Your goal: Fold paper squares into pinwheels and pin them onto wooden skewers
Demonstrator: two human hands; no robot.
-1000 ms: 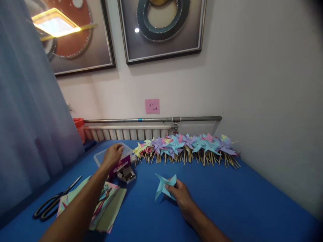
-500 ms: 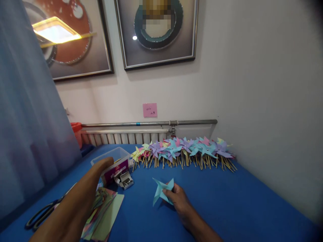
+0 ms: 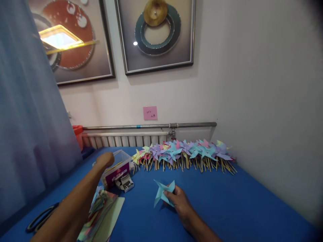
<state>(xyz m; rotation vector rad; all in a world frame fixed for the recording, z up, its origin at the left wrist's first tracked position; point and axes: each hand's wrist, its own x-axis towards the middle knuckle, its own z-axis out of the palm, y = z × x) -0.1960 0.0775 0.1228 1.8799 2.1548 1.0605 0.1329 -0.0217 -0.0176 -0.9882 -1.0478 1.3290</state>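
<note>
My right hand (image 3: 178,201) rests on the blue cloth and pinches a light blue folded paper pinwheel (image 3: 163,194) at its centre. My left hand (image 3: 104,160) reaches out over a clear plastic box (image 3: 122,158) with a purple label; its fingers are curled down and hidden from me, and whether they hold anything I cannot tell. A small open box of metal pins (image 3: 126,183) lies just in front of the plastic box.
A long row of finished pinwheels on wooden sticks (image 3: 184,154) lies along the far edge by the radiator (image 3: 123,139). A stack of coloured paper sheets (image 3: 103,215) and black scissors (image 3: 41,218) lie at the left. A curtain hangs at left.
My left hand dipped lower and back towards me, then reached out again over the plastic box. The right hand kept hold of the blue pinwheel with little movement. The view tilted slightly.
</note>
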